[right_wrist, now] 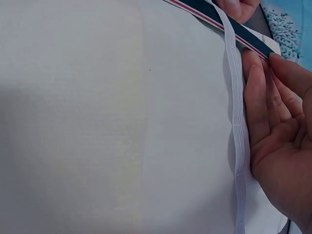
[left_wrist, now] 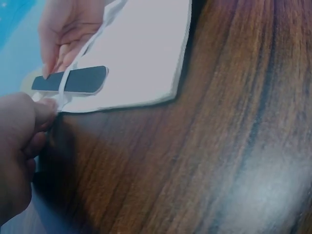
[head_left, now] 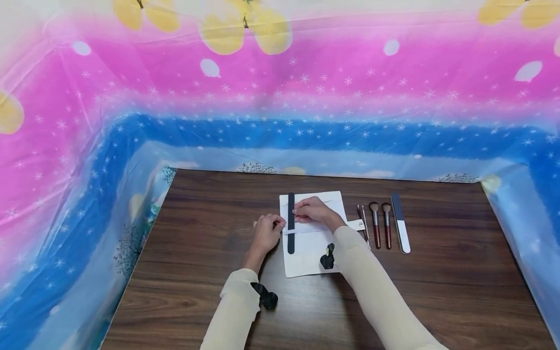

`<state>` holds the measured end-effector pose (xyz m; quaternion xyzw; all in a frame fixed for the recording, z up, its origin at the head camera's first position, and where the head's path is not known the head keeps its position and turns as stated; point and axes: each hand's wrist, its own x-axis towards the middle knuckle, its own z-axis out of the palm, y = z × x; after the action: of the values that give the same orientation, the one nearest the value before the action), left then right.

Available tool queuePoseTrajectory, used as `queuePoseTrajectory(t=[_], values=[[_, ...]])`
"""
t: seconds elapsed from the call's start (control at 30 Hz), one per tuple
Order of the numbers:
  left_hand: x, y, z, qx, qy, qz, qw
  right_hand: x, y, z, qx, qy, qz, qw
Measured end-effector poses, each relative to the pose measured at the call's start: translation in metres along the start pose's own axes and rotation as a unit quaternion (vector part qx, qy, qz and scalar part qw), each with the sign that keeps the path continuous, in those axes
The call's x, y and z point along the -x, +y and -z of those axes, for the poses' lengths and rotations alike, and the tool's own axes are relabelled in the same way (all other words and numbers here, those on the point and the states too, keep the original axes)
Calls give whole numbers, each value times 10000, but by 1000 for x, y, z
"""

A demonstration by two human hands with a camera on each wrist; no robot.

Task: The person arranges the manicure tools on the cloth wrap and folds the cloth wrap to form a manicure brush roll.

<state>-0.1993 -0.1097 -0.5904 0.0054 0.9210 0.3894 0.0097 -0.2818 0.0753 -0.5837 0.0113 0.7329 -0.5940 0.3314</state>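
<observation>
Right hand (head_left: 312, 211) pinching black file (head_left: 291, 214), left hand (head_left: 267, 230) pinching elastic (right_wrist: 237, 122) at white case (head_left: 308, 257) edge, table (head_left: 192, 228) spreading wide leftward

Booth-like spot, rm. type unclear — printed fabric (head_left: 306, 78) on 3 sides of tbl (head_left: 455, 253).

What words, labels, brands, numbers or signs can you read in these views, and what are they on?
None: no readable text in any view.
Black file and white case: no lettering visible.
Brushes and two-tone file: too small to tell whether they're marked.
Backdrop: printed pictures, including snowflakes; no lettering visible.
</observation>
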Motion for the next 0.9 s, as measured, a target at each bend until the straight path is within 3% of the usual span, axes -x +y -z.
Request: queuePoseTrajectory(t=[0.3, 0.63, 0.9], values=[[6, -3, 8, -76, -245, -482, 9985, -2, 0, -3, -329, 300, 70, 9990], [6, -1, 9, -302, -430, -436, 9977, -1, 0, -6, -306, 547, 148, 9979], [3, 1, 7, -361, -346, -383, 9980, 2, -1, -3, -266, 422, 210, 9985]])
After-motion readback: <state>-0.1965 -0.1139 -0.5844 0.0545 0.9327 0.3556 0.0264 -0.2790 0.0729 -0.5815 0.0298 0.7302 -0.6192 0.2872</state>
